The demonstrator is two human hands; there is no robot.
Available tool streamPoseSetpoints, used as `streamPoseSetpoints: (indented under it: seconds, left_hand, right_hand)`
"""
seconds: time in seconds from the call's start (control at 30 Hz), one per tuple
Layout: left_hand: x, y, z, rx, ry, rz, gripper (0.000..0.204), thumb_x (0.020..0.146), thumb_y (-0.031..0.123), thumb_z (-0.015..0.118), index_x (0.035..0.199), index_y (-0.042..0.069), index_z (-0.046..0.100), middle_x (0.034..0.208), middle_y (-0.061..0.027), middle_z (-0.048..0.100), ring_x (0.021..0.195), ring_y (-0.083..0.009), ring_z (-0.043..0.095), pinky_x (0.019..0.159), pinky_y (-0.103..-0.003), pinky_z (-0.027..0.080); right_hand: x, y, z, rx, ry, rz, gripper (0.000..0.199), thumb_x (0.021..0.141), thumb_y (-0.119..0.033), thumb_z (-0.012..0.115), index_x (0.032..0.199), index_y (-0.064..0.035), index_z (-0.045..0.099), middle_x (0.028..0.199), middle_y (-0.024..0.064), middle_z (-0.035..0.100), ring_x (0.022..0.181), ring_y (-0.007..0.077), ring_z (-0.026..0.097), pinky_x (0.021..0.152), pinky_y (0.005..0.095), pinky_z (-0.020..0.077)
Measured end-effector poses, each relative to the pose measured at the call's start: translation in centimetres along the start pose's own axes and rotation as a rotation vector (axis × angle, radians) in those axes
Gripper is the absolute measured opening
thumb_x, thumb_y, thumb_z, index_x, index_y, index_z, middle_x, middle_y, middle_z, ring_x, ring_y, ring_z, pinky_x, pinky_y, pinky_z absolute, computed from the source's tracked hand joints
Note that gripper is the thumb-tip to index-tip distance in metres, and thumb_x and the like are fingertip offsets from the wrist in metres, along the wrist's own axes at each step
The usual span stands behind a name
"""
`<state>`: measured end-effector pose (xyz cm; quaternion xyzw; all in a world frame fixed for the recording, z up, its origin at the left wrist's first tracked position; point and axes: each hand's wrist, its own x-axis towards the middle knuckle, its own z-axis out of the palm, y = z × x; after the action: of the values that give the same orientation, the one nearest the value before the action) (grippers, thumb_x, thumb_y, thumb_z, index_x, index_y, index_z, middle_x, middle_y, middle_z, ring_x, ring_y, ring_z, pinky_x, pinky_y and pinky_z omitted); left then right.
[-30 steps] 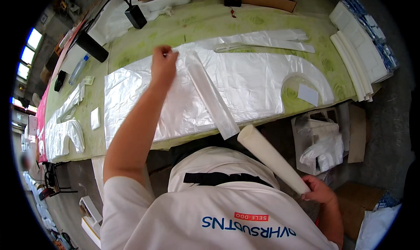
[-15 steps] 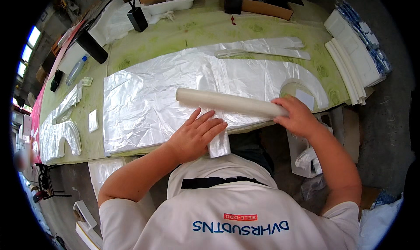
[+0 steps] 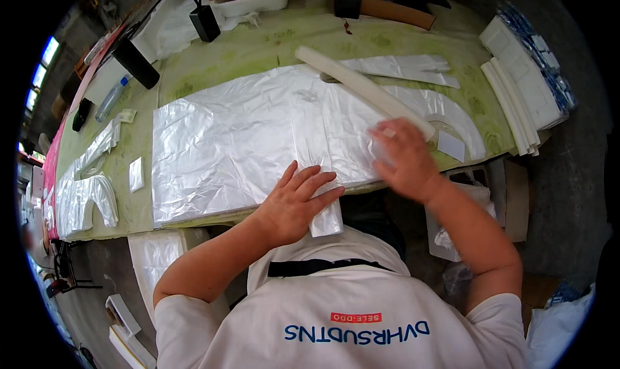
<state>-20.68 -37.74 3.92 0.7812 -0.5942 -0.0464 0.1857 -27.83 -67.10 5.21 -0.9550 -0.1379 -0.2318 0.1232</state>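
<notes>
Head view: a long off-white roll [image 3: 361,88] lies slantwise across a silvery, crinkled plastic sheet [image 3: 219,149] spread on the green worktop [image 3: 290,36], its far end past the sheet's back edge and its near end close by the person's right grip [image 3: 403,159]. That right grip is blurred, thumb and fingers apart, and I cannot make out whether it touches the roll or has hold of anything. The left grip [image 3: 297,201] is flat and unclosed, fingers spread, palm down over a folded plastic strip [image 3: 328,222] whose end hangs over the front edge. Within the sheet's curved cutout sits a white card [image 3: 451,146]; farther right, several white rolls [image 3: 510,107] lie side by side, next to a white stack [image 3: 516,65]. Leftward are a small white packet [image 3: 136,174], another plastic piece [image 3: 84,194], a clear bottle [image 3: 112,101] and a black cylinder [image 3: 135,64].
</notes>
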Motion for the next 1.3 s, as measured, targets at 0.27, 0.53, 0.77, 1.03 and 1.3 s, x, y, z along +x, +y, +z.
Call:
streamPoseSetpoints:
  seconds: [0.27, 0.53, 0.77, 1.03, 1.3]
  left_hand:
    - [-0.4, -0.2, 1.1, -0.386, 0.253, -0.070, 0.065, 0.070, -0.004, 0.068, 0.132, 0.008, 0.054, 0.134, -0.0179, 0.050, 0.131, -0.0397, 0.049, 0.113, -0.055, 0.039]
    - [-0.9, -0.9, 0.4, -0.151, 0.275, -0.264, 0.058, 0.071, 0.006, 0.079, 0.124, 0.009, 0.056, 0.116, -0.0080, 0.064, 0.122, -0.0320, 0.056, 0.112, -0.053, 0.037]
    - [-0.4, -0.7, 0.0, -0.114, 0.287, -0.260, 0.044, 0.071, 0.005, 0.077, 0.111, 0.008, 0.062, 0.110, -0.0087, 0.069, 0.115, -0.0318, 0.061, 0.108, -0.050, 0.039]
    - [1.3, -2.1, -1.7, -0.453, 0.243, -0.617, 0.067, 0.086, 0.017, 0.076, 0.143, 0.004, 0.044, 0.088, -0.0074, 0.074, 0.090, -0.0318, 0.071, 0.091, -0.045, 0.052]
    - [1.8, -4.2, -0.8, -0.164, 0.385, -0.237, 0.080, 0.082, 0.020, 0.080, 0.150, 0.007, 0.040, 0.143, -0.0204, 0.049, 0.130, -0.0395, 0.050, 0.107, -0.047, 0.045]
  right_hand:
    - [-0.4, -5.9, 3.8, 0.398, -0.057, -0.064, 0.048, 0.070, -0.008, 0.077, 0.117, -0.0108, 0.065, 0.120, 0.0072, 0.065, 0.115, 0.0319, 0.057, 0.101, 0.0453, 0.0433]
    - [0.1, -6.3, 4.6, 0.409, -0.015, -0.014, 0.041, 0.073, -0.010, 0.076, 0.113, -0.0153, 0.069, 0.107, 0.0035, 0.069, 0.106, 0.0283, 0.060, 0.095, 0.0436, 0.0445]
    - [0.8, -6.1, 4.4, 0.414, -0.090, -0.008, 0.022, 0.075, -0.013, 0.074, 0.097, -0.0138, 0.074, 0.099, 0.0035, 0.068, 0.099, 0.0288, 0.060, 0.089, 0.0430, 0.0456]
    - [4.1, -5.8, 4.1, 0.630, -0.366, 0.536, 0.023, 0.089, -0.025, 0.068, 0.091, -0.0031, 0.072, 0.079, 0.0160, 0.070, 0.079, 0.0368, 0.066, 0.074, 0.0435, 0.0519]
    - [5.7, -4.7, 4.6, 0.686, -0.424, 0.725, 0.034, 0.089, -0.031, 0.067, 0.098, 0.0009, 0.073, 0.092, 0.0200, 0.073, 0.086, 0.0353, 0.069, 0.080, 0.0419, 0.0536]
